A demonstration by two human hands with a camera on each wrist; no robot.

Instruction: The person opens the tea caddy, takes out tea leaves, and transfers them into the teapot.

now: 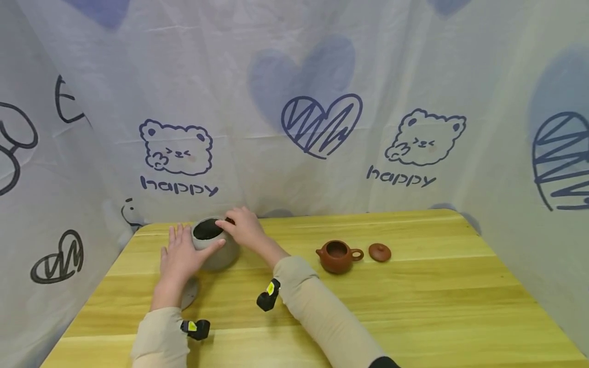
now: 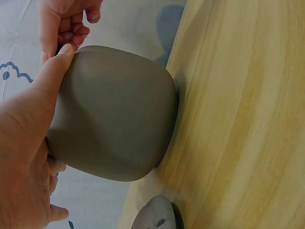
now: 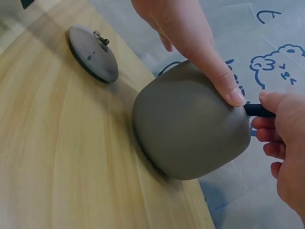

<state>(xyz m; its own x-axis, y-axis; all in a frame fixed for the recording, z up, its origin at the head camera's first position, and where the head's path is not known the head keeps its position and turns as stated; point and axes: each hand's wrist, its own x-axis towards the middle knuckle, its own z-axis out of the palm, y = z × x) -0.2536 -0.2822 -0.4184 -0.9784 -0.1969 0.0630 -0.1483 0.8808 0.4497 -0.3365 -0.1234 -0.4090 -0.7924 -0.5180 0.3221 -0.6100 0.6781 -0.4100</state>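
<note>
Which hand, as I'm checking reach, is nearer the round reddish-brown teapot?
Right. The right hand is left of the teapot, at the round grey jar; the left hand lies farther left.

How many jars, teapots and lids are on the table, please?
Jars: 1, the grey jar
Teapots: 1, the red-brown teapot
Lids: 2, the grey lid and the red-brown lid
Total: 4

I see a round grey jar [image 1: 221, 256] standing upright, uncovered, at eight o'clock; a black stick [image 3: 259, 110] sits at its two-o'clock rim.
</note>
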